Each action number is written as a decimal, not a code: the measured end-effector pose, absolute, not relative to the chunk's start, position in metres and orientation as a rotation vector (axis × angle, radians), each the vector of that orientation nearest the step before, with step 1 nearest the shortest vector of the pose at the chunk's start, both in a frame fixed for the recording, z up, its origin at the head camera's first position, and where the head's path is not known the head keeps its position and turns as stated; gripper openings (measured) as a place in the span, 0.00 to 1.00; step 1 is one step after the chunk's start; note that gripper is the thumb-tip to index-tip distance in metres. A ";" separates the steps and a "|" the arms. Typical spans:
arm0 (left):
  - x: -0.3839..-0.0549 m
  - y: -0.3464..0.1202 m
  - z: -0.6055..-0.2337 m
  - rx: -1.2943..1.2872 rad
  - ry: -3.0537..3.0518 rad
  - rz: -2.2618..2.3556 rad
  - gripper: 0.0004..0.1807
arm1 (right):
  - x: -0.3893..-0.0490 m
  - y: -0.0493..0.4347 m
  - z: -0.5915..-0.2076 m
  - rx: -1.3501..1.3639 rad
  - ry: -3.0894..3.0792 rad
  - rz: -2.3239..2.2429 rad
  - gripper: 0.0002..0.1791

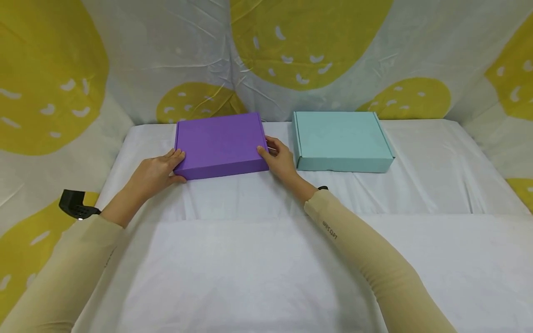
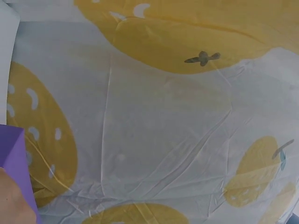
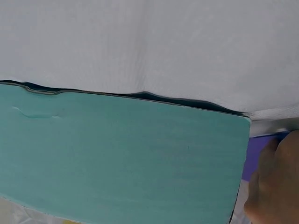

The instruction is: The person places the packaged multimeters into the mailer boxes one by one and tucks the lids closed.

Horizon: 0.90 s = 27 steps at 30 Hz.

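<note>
A flat purple cardboard box (image 1: 220, 141) lies with its lid closed on the white-covered table, left of the middle in the head view. My left hand (image 1: 156, 173) grips its near left corner, fingers at the top edge and thumb low at the front. At the right end my right hand (image 1: 281, 159) holds the box, thumb on the top edge and fingers against the side. Only a corner of the purple box (image 2: 21, 168) shows in the left wrist view. In the right wrist view part of my right hand (image 3: 278, 182) appears beside it.
A pale teal box (image 1: 341, 134), also closed, sits just right of my right hand; its front fills much of the right wrist view. White cloth (image 1: 250, 268) covers the table. Behind and at the sides hangs a curtain (image 1: 200, 46) with yellow fruit prints.
</note>
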State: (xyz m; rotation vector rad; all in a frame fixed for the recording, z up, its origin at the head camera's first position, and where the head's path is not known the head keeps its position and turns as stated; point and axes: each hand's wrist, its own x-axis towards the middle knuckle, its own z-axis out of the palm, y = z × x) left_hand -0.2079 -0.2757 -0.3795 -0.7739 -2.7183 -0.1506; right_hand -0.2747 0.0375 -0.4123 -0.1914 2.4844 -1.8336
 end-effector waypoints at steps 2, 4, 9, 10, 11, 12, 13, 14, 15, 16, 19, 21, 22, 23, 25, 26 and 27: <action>-0.208 -0.276 -0.380 -0.776 -2.707 -0.146 0.36 | -0.275 0.037 -0.412 -0.191 2.482 -1.831 0.29; -0.209 -0.276 -0.382 -0.774 -2.695 -0.145 0.36 | -0.275 0.037 -0.412 -0.182 2.486 -1.819 0.29; -0.209 -0.277 -0.383 -0.765 -2.688 -0.138 0.36 | -0.276 0.036 -0.413 -0.175 2.496 -1.799 0.29; -0.209 -0.277 -0.383 -0.764 -2.689 -0.134 0.36 | -0.276 0.035 -0.413 -0.180 2.497 -1.799 0.29; -0.209 -0.277 -0.383 -0.762 -2.691 -0.132 0.36 | -0.276 0.035 -0.413 -0.182 2.501 -1.794 0.29; -0.209 -0.277 -0.382 -0.759 -2.696 -0.128 0.36 | -0.276 0.034 -0.413 -0.186 2.507 -1.790 0.29; -0.208 -0.277 -0.382 -0.754 -2.703 -0.132 0.37 | -0.276 0.034 -0.413 -0.190 2.512 -1.783 0.29; -0.208 -0.277 -0.381 -0.742 -2.716 -0.130 0.38 | -0.276 0.033 -0.413 -0.194 2.519 -1.776 0.29; -0.209 -0.277 -0.380 -0.732 -2.727 -0.129 0.39 | -0.276 0.032 -0.412 -0.193 2.533 -1.763 0.29; -0.209 -0.276 -0.380 -0.718 -2.744 -0.133 0.40 | -0.276 0.032 -0.411 -0.187 2.546 -1.752 0.28; -0.209 -0.274 -0.377 -0.663 -2.819 -0.143 0.40 | -0.276 0.030 -0.408 -0.159 2.587 -1.692 0.27; -0.209 -0.272 -0.376 -0.631 -2.852 -0.153 0.36 | -0.277 0.029 -0.404 -0.126 2.605 -1.649 0.27; -0.209 -0.271 -0.376 -0.611 -2.862 -0.169 0.34 | -0.277 0.028 -0.402 -0.109 2.610 -1.633 0.28; -0.208 -0.269 -0.376 -0.589 -2.864 -0.188 0.32 | -0.277 0.028 -0.400 -0.096 2.614 -1.613 0.28; -0.207 -0.263 -0.375 -0.522 -2.873 -0.247 0.29 | -0.277 0.027 -0.396 -0.072 2.621 -1.578 0.29; -0.206 -0.260 -0.375 -0.483 -2.874 -0.292 0.28 | -0.277 0.026 -0.395 -0.063 2.630 -1.556 0.29; -0.206 -0.255 -0.374 -0.442 -2.876 -0.342 0.28 | -0.277 0.026 -0.393 -0.053 2.642 -1.539 0.29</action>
